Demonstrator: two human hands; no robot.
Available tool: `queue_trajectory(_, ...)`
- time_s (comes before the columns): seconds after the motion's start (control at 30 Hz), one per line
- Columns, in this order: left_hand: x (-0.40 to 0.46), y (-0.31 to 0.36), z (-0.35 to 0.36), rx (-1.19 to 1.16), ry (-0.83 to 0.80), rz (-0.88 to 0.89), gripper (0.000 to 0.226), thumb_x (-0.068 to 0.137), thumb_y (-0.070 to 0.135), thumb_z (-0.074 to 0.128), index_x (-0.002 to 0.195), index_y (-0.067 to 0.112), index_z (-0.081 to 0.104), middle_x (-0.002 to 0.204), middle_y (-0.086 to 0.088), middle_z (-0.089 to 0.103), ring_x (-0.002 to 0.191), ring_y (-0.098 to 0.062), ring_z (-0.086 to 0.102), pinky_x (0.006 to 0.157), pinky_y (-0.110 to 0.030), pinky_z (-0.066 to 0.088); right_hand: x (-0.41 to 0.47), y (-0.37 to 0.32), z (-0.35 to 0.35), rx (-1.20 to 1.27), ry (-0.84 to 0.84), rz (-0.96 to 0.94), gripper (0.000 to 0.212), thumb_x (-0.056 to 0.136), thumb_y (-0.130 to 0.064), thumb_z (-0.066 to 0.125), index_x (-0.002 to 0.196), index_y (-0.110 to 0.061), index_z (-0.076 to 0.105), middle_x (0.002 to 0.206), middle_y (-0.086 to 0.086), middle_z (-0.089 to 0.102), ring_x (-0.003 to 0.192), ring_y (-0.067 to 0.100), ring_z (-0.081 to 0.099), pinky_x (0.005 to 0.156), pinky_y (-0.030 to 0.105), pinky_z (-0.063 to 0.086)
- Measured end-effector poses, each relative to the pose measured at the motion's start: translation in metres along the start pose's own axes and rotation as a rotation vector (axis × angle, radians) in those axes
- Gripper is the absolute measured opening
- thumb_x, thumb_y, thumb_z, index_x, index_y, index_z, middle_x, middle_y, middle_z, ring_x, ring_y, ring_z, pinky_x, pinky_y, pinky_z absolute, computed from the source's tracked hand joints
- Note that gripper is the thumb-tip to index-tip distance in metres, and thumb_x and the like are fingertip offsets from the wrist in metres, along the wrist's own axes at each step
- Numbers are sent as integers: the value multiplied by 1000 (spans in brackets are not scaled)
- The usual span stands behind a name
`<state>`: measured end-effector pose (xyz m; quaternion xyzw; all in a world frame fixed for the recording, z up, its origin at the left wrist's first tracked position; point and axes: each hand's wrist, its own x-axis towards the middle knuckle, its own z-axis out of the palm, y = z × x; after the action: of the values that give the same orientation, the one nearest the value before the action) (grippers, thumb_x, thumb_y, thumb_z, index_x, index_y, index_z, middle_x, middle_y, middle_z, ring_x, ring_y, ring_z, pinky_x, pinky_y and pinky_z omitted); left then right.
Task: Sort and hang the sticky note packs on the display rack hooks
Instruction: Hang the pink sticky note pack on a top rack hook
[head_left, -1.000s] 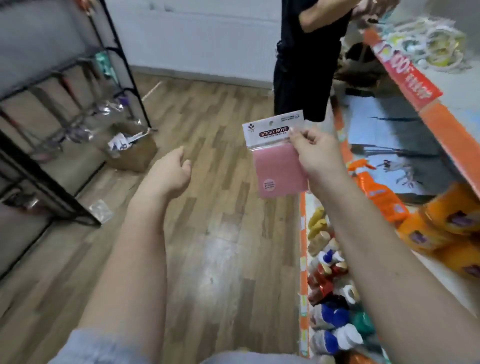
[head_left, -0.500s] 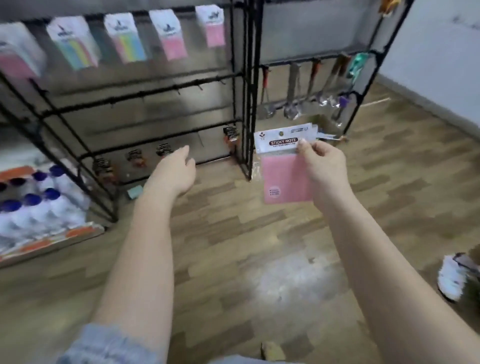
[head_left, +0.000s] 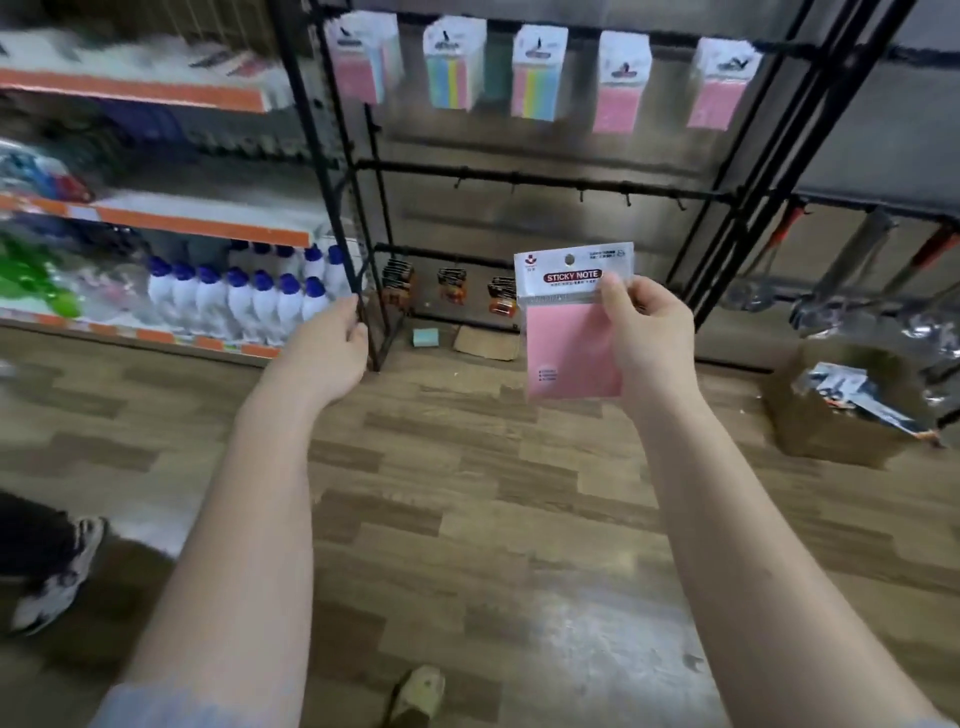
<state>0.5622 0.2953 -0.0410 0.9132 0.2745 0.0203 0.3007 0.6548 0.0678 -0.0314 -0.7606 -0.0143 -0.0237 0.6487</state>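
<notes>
Floor: wood-look planks (head_left: 467, 519) run under a black wire display rack (head_left: 727, 171) set against a shiny wall.
Top rail: five sticky note packs hang in a row; from the left, a pink and pastel pack (head_left: 363, 57), two striped packs (head_left: 453, 70) (head_left: 537, 73), and two pink packs (head_left: 621, 83) (head_left: 723, 83).
Middle rail: bare hooks (head_left: 581, 196) show along the bar.
Bottom rail: small dark and orange items (head_left: 451, 285) hang low, blurred.
Right hand (head_left: 649, 343): its grip is closed, thumb and fingers pinching the right edge of a pink sticky note pack (head_left: 569, 332) by its white header card, upright, held in front of the rack's lower part and below the middle rail.
Left hand (head_left: 327, 353): stretched forward, fingers loosely curled, holding nothing, close to the rack's left post.
Left shelves: orange-edged shelving (head_left: 208, 228) carries white bottles with blue caps (head_left: 239, 301).
Right side: a cardboard box (head_left: 831, 415) stands on the floor beside hanging metal utensils (head_left: 852, 260).
Floor by rack: a small blue-green block (head_left: 426, 336) and a cardboard scrap (head_left: 488, 343).
Lower left: a shoe (head_left: 57, 577).
</notes>
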Motion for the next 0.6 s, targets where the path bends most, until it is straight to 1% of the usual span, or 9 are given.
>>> queue_trajectory(0.03, 4, -4, -5, -11, 9, -10, 44, 102, 23, 31, 145, 15, 31, 119, 1, 54, 125, -27, 45, 94, -34, 37, 5, -1, 10, 2, -12, -6, 28, 96, -25, 54, 69, -22, 58, 58, -19, 54, 56, -2, 42, 54, 14, 33)
queue_trajectory(0.07, 10, -9, -9, -18, 21, -15, 43, 102, 23, 31, 144, 14, 32, 119, 0, 53, 125, -28, 44, 92, -33, 36, 10, -2, 21, 1, -18, -14, 26, 96, -26, 53, 70, -23, 59, 63, -17, 55, 59, -1, 43, 55, 14, 34)
queue_trajectory(0.13, 27, -19, -19, -19, 44, -21, 45, 103, 23, 32, 147, 17, 29, 145, -4, 41, 132, -27, 38, 98, -32, 33, 23, -3, 44, 2, -19, -38, 25, 96, -26, 53, 73, -21, 60, 66, -15, 56, 63, 2, 44, 59, 19, 34)
queue_trajectory(0.17, 38, -24, -24, -13, 50, -19, 44, 102, 23, 32, 146, 17, 30, 148, -6, 37, 129, -27, 39, 95, -31, 32, 30, -4, 56, 6, -13, -45, 24, 96, -26, 52, 74, -20, 61, 66, -14, 55, 64, 4, 44, 59, 20, 34)
queue_trajectory(0.23, 66, -35, -35, 3, 59, 1, 44, 102, 23, 30, 146, 16, 31, 149, -9, 36, 120, -26, 43, 91, -30, 32, 45, -6, 83, 17, 6, -45, 24, 97, -26, 52, 74, -21, 60, 67, -15, 55, 64, 3, 44, 59, 19, 34)
queue_trajectory(0.37, 137, -55, -67, 23, 82, 59, 49, 102, 23, 31, 150, 22, 21, 154, -2, 27, 131, -25, 39, 101, -33, 33, 77, -15, 138, 29, 70, -61, 29, 97, -27, 51, 69, -27, 56, 70, -16, 56, 64, -1, 46, 59, 18, 35)
queue_trajectory(0.47, 183, -60, -95, 37, 90, 94, 48, 102, 22, 32, 149, 18, 25, 152, -6, 31, 128, -31, 43, 102, -39, 37, 103, -24, 175, 29, 113, -50, 30, 97, -27, 52, 67, -27, 55, 67, -16, 54, 62, -1, 44, 59, 20, 35)
queue_trajectory(0.53, 210, -61, -108, 49, 101, 118, 45, 102, 20, 33, 146, 14, 30, 149, -10, 36, 125, -31, 45, 100, -37, 37, 119, -29, 195, 34, 128, -40, 28, 96, -29, 54, 68, -26, 56, 67, -15, 54, 61, 1, 44, 58, 22, 34)
queue_trajectory(0.6, 237, -60, -115, 43, 103, 135, 44, 102, 21, 33, 146, 14, 31, 148, -9, 37, 125, -32, 45, 99, -36, 37, 137, -36, 213, 34, 138, -30, 22, 95, -32, 56, 74, -25, 61, 70, -14, 58, 64, 3, 47, 58, 23, 36)
